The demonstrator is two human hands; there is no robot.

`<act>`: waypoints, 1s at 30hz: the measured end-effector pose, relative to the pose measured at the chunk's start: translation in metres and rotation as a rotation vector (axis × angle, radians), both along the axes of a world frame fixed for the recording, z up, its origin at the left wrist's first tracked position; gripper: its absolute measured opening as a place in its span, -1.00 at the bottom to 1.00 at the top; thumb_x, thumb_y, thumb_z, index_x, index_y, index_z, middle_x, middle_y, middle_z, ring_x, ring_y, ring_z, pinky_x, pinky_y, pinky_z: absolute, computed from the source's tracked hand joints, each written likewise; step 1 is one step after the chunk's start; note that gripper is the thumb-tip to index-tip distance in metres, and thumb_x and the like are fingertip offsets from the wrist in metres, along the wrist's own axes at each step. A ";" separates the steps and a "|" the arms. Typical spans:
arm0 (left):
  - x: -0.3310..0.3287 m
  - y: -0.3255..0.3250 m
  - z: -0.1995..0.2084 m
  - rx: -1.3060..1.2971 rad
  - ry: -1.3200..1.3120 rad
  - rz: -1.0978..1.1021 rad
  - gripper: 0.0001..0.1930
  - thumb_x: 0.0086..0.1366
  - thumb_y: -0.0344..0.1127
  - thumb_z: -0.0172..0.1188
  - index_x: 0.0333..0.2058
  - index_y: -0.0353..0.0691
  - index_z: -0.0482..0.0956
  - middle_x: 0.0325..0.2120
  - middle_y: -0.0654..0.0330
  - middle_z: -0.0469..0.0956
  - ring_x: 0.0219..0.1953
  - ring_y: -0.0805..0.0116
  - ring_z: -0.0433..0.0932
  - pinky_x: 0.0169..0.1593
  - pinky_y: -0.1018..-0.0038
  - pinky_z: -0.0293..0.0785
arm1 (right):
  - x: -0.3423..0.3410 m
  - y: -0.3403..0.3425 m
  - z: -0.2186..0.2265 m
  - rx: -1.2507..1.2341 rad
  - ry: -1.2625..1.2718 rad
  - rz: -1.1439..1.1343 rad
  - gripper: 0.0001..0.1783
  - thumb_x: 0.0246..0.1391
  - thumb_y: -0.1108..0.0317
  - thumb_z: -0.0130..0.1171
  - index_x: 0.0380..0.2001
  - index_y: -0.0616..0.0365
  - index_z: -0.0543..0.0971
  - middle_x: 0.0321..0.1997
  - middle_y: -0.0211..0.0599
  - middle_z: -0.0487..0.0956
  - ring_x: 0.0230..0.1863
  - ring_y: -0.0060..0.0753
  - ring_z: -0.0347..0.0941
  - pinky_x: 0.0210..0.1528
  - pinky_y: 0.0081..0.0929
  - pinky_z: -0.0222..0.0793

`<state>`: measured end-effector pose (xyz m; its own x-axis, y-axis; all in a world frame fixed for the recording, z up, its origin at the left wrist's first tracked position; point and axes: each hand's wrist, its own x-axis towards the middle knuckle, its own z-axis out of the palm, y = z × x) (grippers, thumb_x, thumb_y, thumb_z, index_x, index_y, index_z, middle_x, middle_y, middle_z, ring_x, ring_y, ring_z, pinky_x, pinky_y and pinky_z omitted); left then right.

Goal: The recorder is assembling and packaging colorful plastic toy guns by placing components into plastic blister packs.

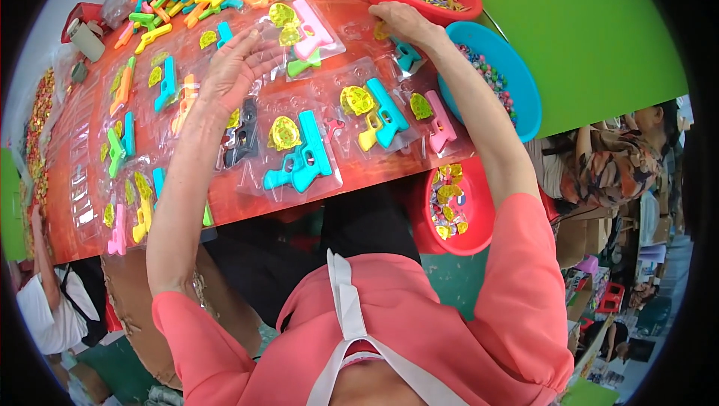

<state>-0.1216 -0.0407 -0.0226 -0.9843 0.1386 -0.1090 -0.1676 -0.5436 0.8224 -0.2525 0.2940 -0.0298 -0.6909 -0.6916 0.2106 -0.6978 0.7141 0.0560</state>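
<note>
Head: two hands [238, 61], three basins [505, 50], packs [309, 30] perhaps touched.

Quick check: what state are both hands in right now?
Left hand: open, fingers spread beside the clear pack with the pink toy gun.
Right hand: fingers curled near the red basin; whether holding anything cannot be told.

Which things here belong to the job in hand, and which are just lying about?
Likely in use: toy guns, yellow pieces, clear trays, blue basin, upper red basin, lower red basin.

Likely lying about: pale container, brown cardboard, distant red stool.
</note>
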 end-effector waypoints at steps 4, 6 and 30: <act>0.004 -0.013 -0.003 0.023 -0.009 0.034 -0.69 0.30 -0.34 0.13 -0.04 -0.34 0.38 -0.23 -0.05 0.49 -0.09 0.01 0.55 -0.02 0.18 0.57 | 0.016 -0.012 0.015 -0.262 -0.239 -0.357 -0.79 -0.06 0.42 0.19 -0.31 0.22 0.46 -0.38 -0.09 0.59 -0.29 -0.13 0.55 -0.31 -0.24 0.44; 0.003 -0.017 -0.007 0.064 0.000 0.020 -0.73 0.28 -0.34 0.15 -0.09 -0.30 0.38 -0.27 -0.05 0.50 -0.13 -0.02 0.57 -0.07 0.15 0.60 | 0.015 -0.011 0.002 -0.304 -0.198 -0.424 -0.79 -0.09 0.32 0.20 -0.36 0.17 0.51 -0.38 -0.09 0.60 -0.27 -0.10 0.55 -0.24 -0.24 0.44; 0.020 -0.005 -0.021 -0.024 -0.037 -0.012 -0.53 0.26 -0.25 0.21 0.07 -0.24 0.28 -0.29 0.07 0.62 -0.48 0.40 0.55 -0.44 0.45 0.49 | 0.049 -0.023 -0.035 -0.308 -0.056 -0.451 -0.69 0.11 0.10 0.09 -0.34 0.15 0.42 -0.35 -0.01 0.56 -0.23 0.11 0.50 -0.26 0.00 0.36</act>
